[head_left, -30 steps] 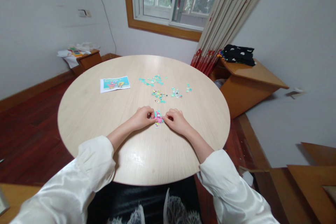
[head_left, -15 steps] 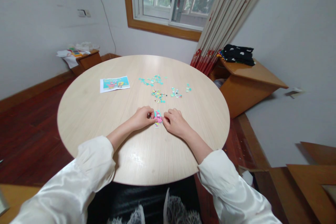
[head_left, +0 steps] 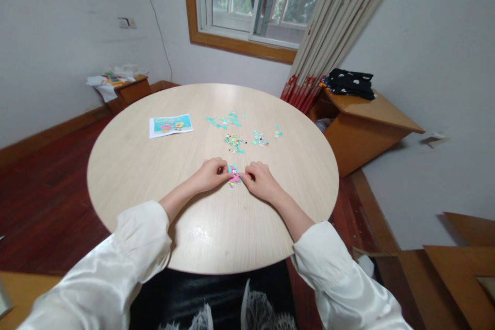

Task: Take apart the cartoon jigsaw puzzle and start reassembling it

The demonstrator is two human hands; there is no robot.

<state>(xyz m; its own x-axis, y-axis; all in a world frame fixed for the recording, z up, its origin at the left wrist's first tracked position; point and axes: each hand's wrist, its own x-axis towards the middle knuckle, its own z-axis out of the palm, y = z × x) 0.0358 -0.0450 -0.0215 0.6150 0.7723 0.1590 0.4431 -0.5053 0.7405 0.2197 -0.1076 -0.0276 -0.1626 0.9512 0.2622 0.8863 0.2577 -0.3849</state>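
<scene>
A small joined section of a jigsaw puzzle (head_left: 234, 176), showing a pink cartoon figure with turquoise around it, lies flat on the table before me. My left hand (head_left: 213, 174) is closed at its left side, thumb and fingertips pressed on the edge. At the right edge is my right hand (head_left: 259, 179), its fingers curled and its thumb and forefinger pinching there. Any single piece under the fingertips is too small to make out. Beyond the hands lie loose jigsaw pieces, mostly yellow and turquoise in the nearest pile (head_left: 234, 143).
The round wooden table (head_left: 127, 175) bears a printed reference picture (head_left: 171, 125) at the left. More pieces form a turquoise pile (head_left: 225, 120) at the back and two small groups, one a mixed pile (head_left: 260, 138), to the right. A wooden cabinet (head_left: 367, 129) stands beyond the right edge.
My right hand has shifted slightly left, its fingertips now against the puzzle section's right edge. The left hand stays almost still, and the whole view has tilted a little.
</scene>
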